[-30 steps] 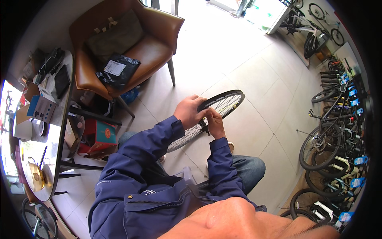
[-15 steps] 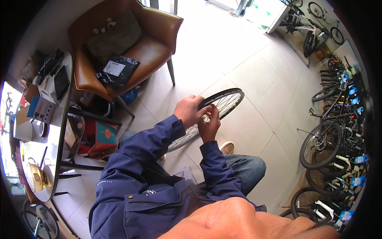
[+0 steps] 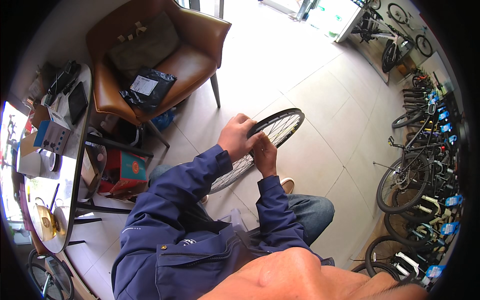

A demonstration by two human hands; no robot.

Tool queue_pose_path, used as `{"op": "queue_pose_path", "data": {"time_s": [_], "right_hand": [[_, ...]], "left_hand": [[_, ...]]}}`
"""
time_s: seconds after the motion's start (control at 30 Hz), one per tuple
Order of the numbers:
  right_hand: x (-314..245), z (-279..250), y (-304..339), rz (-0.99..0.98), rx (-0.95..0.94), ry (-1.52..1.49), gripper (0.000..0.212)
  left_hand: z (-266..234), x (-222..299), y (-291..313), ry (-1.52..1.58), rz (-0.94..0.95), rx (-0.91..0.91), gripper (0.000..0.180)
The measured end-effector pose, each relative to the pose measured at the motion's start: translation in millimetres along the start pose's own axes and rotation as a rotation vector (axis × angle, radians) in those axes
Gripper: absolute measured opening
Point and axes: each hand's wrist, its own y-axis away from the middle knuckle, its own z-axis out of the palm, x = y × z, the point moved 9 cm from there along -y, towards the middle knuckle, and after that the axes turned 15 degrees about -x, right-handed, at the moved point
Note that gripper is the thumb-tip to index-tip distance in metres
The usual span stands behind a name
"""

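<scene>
The wheel, unmounted, is held tilted over the floor. Its edge is gripped by the left hand, fingers curled; the right hand's are pinched alongside, contents hidden. Work appears unfinished; what remains cannot be told.

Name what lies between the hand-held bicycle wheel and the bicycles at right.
Pale floor tiles lie between the bicycle wheel and the bicycles, in the head view.

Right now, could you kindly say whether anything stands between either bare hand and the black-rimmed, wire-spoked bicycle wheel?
Nothing visible does: the left hand holds the bicycle wheel, and the right hand is close beside, though its exact contact is hidden.
</scene>
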Motion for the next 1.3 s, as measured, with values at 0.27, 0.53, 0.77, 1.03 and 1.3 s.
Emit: {"op": "queue_pose_path", "data": {"time_s": [0.27, 0.53, 0.77, 1.03, 1.3], "right_hand": [[33.5, 3.8, -4.5, 0.056, -0.257, -0.394, 0.027], [30.6, -2.6, 2.8, 0.024, 0.099, -0.523, 0.019], [6.7, 6.3, 15.6, -0.084, 0.336, -0.242, 0.031], [-23.7, 7.4, 21.1, -0.066, 0.346, 0.149, 0.044], [-7.2, 8.7, 9.6, -0.019, 0.158, 0.025, 0.029]], "left_hand": [[7.6, -3.7, 1.2, -0.040, -0.068, -0.106, 0.034], [8.8, -6.0, -0.6, -0.034, -0.101, -0.132, 0.033], [6.1, -7.5, -0.5, -0.050, -0.075, -0.069, 0.037], [6.6, -8.2, 5.6, 0.008, -0.076, -0.046, 0.035], [2.7, -10.1, 1.5, 0.043, -0.051, -0.033, 0.034]]}}
